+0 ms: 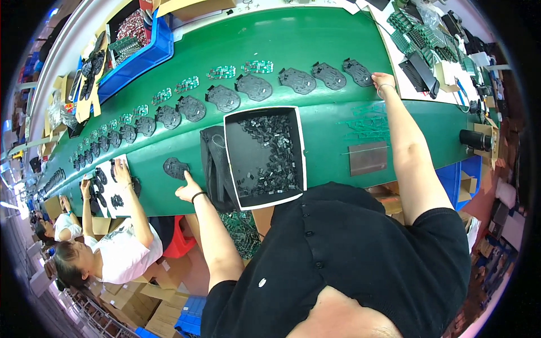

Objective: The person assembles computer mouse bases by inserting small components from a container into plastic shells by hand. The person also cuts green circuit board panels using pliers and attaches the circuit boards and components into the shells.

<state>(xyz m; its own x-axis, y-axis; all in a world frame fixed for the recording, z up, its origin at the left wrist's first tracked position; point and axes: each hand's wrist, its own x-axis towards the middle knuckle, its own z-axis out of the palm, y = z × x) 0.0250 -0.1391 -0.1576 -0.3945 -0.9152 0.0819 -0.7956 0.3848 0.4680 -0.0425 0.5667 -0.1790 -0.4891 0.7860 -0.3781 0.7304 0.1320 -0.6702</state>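
Observation:
My left hand [190, 188] pinches the lower right edge of a black plastic shell [176, 168], left of the white-rimmed box. Stretched out to the far right, my right hand [383, 83] has its fingers closed at the edge of another black shell [358, 73], the rightmost of a long row. Beside it in that row lie more such shells [329, 76], flat and apart. Small green circuit boards [258, 66] form a second row behind. Between my arms the shallow box [303, 147] holds many small black pieces [276, 149].
Dark mesh cloth [217, 160] hangs beside the box. Thin green strips [363, 121] and a brown plate [368, 159] lie right of it. A blue bin [141, 62] stands far left. Co-workers [121, 248] sit at left; stacked boards [420, 34] lie far right.

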